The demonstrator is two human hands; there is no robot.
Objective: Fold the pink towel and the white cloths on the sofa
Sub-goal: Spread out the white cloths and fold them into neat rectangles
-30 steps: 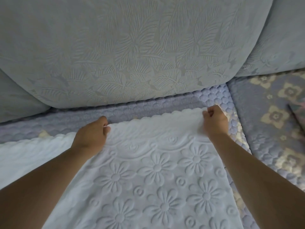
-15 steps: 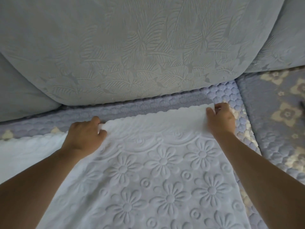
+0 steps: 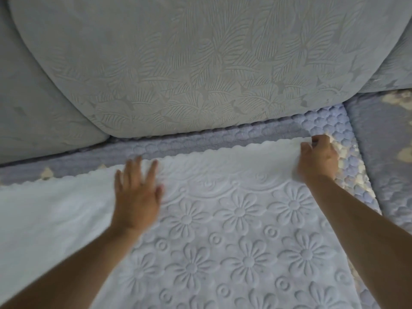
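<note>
Since half a second ago, the left hand has let go of the far edge of the white cloth and now lies palm-down on it, fingers straight and spread, slightly blurred with motion; before, those fingers were curled around the scalloped edge. The right hand has kept its place at the cloth's far right corner, fingers and thumb curled and pinching that corner. The white cloth, embossed with flowers and small rings, lies spread flat over the sofa seat, filling the lower middle of the view, its scalloped far edge running just short of the sofa back. A second, plainer white layer extends out to the left beneath the left forearm; whether it is part of the same cloth cannot be told. Beneath the cloth is a lavender quilted seat cover with a bubbled texture and cream patches, showing along the back and right side. Behind it rises a large grey-blue back cushion patterned with raised leaves, with another cushion to its left. At far right lies a darker blue-grey seat cover with cream flowers.
</note>
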